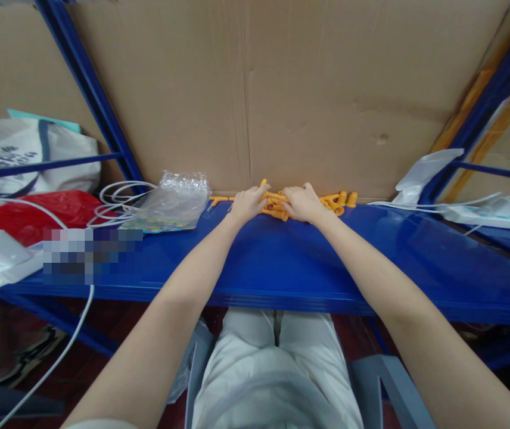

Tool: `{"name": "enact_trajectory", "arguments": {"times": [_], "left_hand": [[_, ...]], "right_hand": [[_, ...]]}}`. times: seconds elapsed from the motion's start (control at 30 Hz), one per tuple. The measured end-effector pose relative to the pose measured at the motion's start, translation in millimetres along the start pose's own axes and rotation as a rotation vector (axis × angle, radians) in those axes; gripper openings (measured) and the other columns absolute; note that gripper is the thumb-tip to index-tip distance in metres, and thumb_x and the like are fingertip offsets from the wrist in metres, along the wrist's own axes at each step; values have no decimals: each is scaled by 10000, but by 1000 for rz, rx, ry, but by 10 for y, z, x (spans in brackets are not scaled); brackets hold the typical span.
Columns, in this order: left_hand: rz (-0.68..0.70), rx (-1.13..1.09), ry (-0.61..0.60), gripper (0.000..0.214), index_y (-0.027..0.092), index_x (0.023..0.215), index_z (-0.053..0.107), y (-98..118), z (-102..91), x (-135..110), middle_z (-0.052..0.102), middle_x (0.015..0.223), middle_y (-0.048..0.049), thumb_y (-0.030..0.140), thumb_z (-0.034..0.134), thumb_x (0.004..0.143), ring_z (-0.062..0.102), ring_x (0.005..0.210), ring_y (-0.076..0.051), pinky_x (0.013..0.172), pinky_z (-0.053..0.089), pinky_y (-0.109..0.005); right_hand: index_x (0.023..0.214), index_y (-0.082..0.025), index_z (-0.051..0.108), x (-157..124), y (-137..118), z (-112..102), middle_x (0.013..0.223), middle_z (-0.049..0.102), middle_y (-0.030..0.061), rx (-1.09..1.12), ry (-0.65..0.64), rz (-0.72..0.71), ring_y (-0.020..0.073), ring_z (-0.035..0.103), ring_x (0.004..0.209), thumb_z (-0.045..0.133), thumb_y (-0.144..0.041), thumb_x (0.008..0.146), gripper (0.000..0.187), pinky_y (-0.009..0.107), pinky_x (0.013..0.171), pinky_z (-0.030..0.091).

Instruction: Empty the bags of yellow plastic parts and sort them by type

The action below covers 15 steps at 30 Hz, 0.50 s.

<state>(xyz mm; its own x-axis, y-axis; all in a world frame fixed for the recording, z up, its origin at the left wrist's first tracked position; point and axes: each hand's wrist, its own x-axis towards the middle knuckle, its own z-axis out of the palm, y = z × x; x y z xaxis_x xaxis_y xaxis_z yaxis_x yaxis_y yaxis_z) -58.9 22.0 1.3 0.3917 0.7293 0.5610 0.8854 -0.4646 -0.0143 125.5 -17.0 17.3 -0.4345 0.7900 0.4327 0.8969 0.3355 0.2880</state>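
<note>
A heap of small orange plastic pieces (338, 202) lies at the back of a blue metal shelf (282, 262), against a cardboard sheet (291, 89). Both arms reach forward to it. My left hand (248, 204) rests on the left side of the heap with its fingers curled over orange pieces. My right hand (303, 204) lies on the middle of the heap, fingers bent round orange pieces. The two hands nearly touch. Part of the heap is hidden under them.
A clear plastic bag (172, 202) and coiled white cable (118, 199) lie left of the hands. Farther left are a red bag (27, 214), a white tote (27, 155) and a white device (0, 256). White wrapping (422, 173) and a power strip (491, 215) sit right. Blue uprights (94, 89) frame the shelf.
</note>
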Motion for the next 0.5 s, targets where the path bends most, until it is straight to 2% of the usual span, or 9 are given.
{"name": "enact_trajectory", "arguments": {"times": [0.2,0.37,0.5], "left_hand": [[-32,0,40,458,223,1379,582,-2,9,2,731,1216,-118,274,516,928,704,1095,-254,911,536,-349],[-66,16,23,454,212,1348,606,19,-3,2,760,1111,-132,315,533,913,721,1049,-286,888,539,-369],[-67,18,21,457,199,1343,615,28,-1,3,764,1079,-140,327,529,912,726,1030,-297,880,540,-377]], "right_hand": [[1166,-115,616,-4,67,40,1063,689,187,-47,165,-46,310,578,1039,423,-203,967,291,458,983,269],[1163,-155,644,-6,81,62,1070,677,150,-54,241,-51,289,536,1053,385,-150,961,328,519,1092,195],[1162,-161,635,3,79,97,1071,687,142,-52,283,-37,288,536,1048,376,-136,956,333,523,1088,204]]}}
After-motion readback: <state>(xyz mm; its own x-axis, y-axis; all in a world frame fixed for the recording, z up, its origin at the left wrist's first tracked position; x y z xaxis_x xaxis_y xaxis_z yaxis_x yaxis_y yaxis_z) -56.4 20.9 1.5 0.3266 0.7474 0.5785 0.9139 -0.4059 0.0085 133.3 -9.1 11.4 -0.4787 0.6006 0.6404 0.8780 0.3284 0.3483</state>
